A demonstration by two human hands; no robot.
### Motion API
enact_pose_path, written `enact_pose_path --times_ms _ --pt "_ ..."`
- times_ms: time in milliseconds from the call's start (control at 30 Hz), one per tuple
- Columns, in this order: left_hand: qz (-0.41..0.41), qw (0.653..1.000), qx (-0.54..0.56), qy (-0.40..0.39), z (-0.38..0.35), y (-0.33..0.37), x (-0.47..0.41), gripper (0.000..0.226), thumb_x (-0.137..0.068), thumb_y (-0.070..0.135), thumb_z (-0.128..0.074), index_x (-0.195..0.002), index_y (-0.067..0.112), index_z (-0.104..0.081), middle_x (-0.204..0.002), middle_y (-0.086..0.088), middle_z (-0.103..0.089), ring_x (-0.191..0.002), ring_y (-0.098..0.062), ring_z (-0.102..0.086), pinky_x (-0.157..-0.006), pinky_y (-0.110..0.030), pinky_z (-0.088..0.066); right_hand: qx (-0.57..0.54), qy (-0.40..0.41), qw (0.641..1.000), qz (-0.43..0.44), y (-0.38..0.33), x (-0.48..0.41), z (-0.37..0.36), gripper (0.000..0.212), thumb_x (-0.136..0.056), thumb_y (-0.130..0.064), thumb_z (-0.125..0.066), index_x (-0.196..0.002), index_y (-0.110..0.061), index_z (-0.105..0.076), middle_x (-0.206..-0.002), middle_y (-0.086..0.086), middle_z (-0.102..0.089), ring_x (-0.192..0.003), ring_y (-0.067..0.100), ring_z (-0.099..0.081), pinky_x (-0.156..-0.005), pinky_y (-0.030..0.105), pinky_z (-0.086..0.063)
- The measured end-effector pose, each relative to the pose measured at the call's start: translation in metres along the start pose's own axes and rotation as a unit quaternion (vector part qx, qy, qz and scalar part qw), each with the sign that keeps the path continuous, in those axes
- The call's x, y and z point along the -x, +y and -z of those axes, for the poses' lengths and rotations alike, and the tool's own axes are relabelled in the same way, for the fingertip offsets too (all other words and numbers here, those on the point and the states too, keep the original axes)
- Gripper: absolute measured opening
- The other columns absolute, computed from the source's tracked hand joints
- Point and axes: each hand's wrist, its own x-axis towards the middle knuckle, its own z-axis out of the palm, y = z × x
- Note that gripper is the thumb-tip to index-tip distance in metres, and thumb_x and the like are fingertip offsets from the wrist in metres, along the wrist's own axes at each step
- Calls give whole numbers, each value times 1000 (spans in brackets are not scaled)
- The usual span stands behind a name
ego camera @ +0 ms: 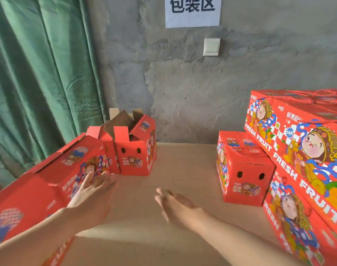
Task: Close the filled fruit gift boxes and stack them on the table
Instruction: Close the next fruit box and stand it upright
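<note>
I see the table (183, 160) with big closed boxes (306, 150) stacked right, a big box (48, 179) left, an open small box (133, 150) behind. My left hand (92, 192) and right hand (175, 206) hover, fingers spread, holding nothing.

Gift boxes (246, 181): printed cardboard, red coated faces with slight sheen; open box at centre left (134, 150) shows raw brown corrugated board inside its flaps. Table (175, 169): matt, smooth tan board. Wall (183, 83): rough grey plaster, patchy. Curtain (33, 73), upper left: green cloth, soft sheen. Sign (192, 10): white paper. Switch (211, 47): smooth plastic.
</note>
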Motion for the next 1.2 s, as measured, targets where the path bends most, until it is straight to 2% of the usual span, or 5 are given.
enact_pose_path --times_ms 167,467,600,1100,1200 --pt "114 986 -42 -112 -24 -74 -29 72 -88 48 -43 -148 20 -17 -158 -8 -1 -144 -32 8 -111 -57 9 29 21 999 16 -57 -69 -16 53 -91 -8 -43 -142 -4 -29 -157 10 -9 -138 30 -27 -106 38 -35" --pt "149 953 -20 -262 -87 -128 -79 96 -82 56 -56 -147 2 -11 -145 -13 -33 -126 -29 -45 -98 -42 -46 -91 66 983 -142 -45 -204 -19 63 -83 -6 -42 -144 -20 -28 -159 0 12 -137 30 -31 -108 40 -33" --pt "60 963 -70 -253 -96 -132 -95 50 -90 26 -56 -137 12 -45 -138 -9 -45 -123 -26 -49 -96 -40 -47 -104 89 978 -160 -31 -268 -16 48 -89 -6 -47 -136 -5 -36 -157 19 8 -142 31 -24 -107 24 -26" --pt "105 971 -71 -202 -111 -125 -93 53 -97 10 -37 -147 2 -20 -144 -20 -34 -121 -37 -49 -94 -46 -46 -104 108 966 -211 -45 -209 -37 24 -85 -27 -51 -90 -20 -29 -128 7 -35 -105 29 -53 -70 31 -37" --pt "171 967 -66 -179 -110 -119 -88 59 -99 19 -35 -149 2 -10 -148 -18 -32 -129 -39 -40 -103 -52 -34 -93 128 964 -213 -63 -147 -51 27 -88 -26 -47 -112 -31 -37 -149 1 -22 -117 17 -50 -83 27 -40"
